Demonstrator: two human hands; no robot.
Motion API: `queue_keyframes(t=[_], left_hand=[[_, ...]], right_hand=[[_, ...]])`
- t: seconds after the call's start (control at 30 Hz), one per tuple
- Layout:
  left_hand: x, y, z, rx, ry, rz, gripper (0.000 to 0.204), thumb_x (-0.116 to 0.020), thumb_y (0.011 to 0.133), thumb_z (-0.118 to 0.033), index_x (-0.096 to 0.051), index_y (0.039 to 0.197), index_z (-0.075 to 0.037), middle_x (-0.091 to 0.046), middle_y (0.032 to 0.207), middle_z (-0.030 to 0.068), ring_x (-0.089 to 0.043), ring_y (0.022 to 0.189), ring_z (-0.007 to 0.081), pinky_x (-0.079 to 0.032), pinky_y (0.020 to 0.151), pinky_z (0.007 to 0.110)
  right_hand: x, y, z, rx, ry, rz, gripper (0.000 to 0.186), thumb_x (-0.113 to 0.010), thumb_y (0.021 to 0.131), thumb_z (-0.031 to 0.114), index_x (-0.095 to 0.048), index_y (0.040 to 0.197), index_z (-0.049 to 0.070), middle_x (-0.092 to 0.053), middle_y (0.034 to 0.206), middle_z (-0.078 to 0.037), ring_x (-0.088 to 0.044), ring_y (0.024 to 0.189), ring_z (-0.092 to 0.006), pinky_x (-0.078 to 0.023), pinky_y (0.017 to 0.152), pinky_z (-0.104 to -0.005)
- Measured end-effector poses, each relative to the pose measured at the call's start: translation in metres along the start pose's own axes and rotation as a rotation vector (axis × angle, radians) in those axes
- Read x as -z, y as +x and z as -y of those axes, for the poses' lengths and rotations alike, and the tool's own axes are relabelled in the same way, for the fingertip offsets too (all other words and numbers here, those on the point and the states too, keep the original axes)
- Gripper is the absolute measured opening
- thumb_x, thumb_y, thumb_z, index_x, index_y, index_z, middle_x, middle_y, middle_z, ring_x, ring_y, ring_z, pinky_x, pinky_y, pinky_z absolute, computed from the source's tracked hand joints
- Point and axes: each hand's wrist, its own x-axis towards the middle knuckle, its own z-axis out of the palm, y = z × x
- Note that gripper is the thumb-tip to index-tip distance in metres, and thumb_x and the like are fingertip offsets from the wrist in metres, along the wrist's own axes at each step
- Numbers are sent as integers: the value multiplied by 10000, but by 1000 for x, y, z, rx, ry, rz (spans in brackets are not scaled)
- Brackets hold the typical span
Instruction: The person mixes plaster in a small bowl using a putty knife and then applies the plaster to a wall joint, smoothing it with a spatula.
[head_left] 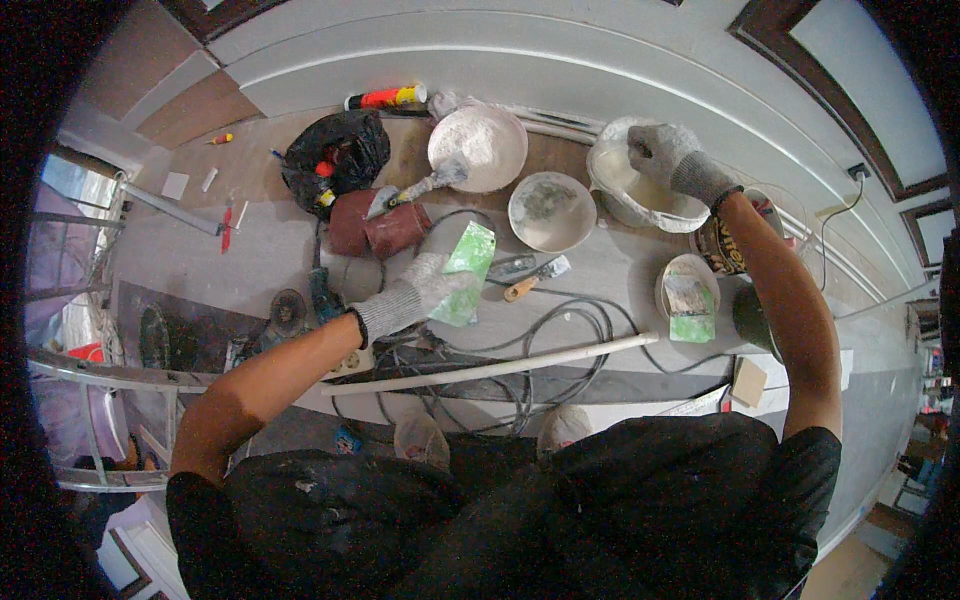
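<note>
Beside a white wall point(500, 45), standing over a grey floor point(620, 265). Grasping a green spreader point(468, 268) with the gloved left hand point(422, 286), holding it ahead of the body, left of a wooden-handled scraper point(521, 289). Reaching the gloved right hand point(668, 158) over a white bucket point(655, 219) of pale paste, curling the fingers inward; not being able to tell whether gripping anything. Facing a bowl point(519, 140) of white powder farther ahead, between both hands.
</note>
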Motion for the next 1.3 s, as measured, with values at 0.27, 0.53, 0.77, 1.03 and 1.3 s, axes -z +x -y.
queue_keyframes(t=[0.27,0.53,0.77,1.03,1.3], left_hand=[[0,21,45,-40,-149,-95,255,-725,1005,-207,-735,1151,2,-768,1058,76,-763,854,201,-638,764,402],[3,12,22,-47,69,-46,464,-793,935,-370,-716,1226,-17,-767,1045,101,-733,881,187,-600,799,364],[5,20,43,-86,124,-33,362,-761,972,-292,-717,1174,5,-764,993,79,-726,827,171,-605,736,355],[6,16,46,-81,38,-13,466,-733,976,-416,-715,1136,20,-760,990,135,-724,909,212,-576,772,392],[-5,50,56,-444,204,-196,445,-673,1027,-416,-728,1187,-5,-749,974,98,-688,893,161,-545,777,344]], right_hand=[[-3,6,3,30,48,-26,235,-661,873,284,-681,936,58,-708,942,-220,-670,882,-469,-527,780,-534],[-25,1,-52,-63,97,-152,252,-658,948,278,-685,1068,59,-716,991,-241,-670,948,-484,-540,845,-543],[-90,0,-107,-104,163,-222,252,-631,925,229,-692,1004,-2,-689,887,-282,-706,846,-438,-532,760,-519],[-104,-11,-95,255,-132,-281,535,-680,983,310,-566,1476,138,-557,1523,-158,-553,1370,-381,-475,1132,-396],[-47,-23,-31,-2,103,-302,543,-680,985,388,-596,1426,84,-629,1416,-205,-613,1282,-400,-506,1063,-421]])
